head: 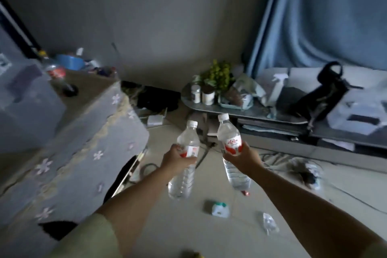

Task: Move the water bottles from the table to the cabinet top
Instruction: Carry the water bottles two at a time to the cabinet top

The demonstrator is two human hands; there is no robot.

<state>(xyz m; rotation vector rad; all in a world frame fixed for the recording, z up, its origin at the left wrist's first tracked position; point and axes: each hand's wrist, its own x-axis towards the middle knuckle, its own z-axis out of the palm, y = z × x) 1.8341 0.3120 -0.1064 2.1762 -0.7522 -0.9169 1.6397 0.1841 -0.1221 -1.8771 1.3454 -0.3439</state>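
I carry two clear water bottles with white caps and red-and-white labels, one in each hand, above the floor. My left hand (177, 160) grips the left bottle (185, 160) around its label, and the bottle leans slightly right. My right hand (244, 158) grips the right bottle (230, 142) at its label, its cap tilted toward the left. The table (92, 132), draped in a grey flowered cloth, is to my left. A low grey cabinet (272, 119) stands ahead on the right, beyond both bottles.
On the cabinet top sit a green plant (217, 75), small jars (202, 94), a spray bottle (277, 87), bags and a black bag (326, 90). A cola bottle (57, 75) and blue bowl (70, 62) stand on the table. Cables and litter (218, 208) lie on the tiled floor.
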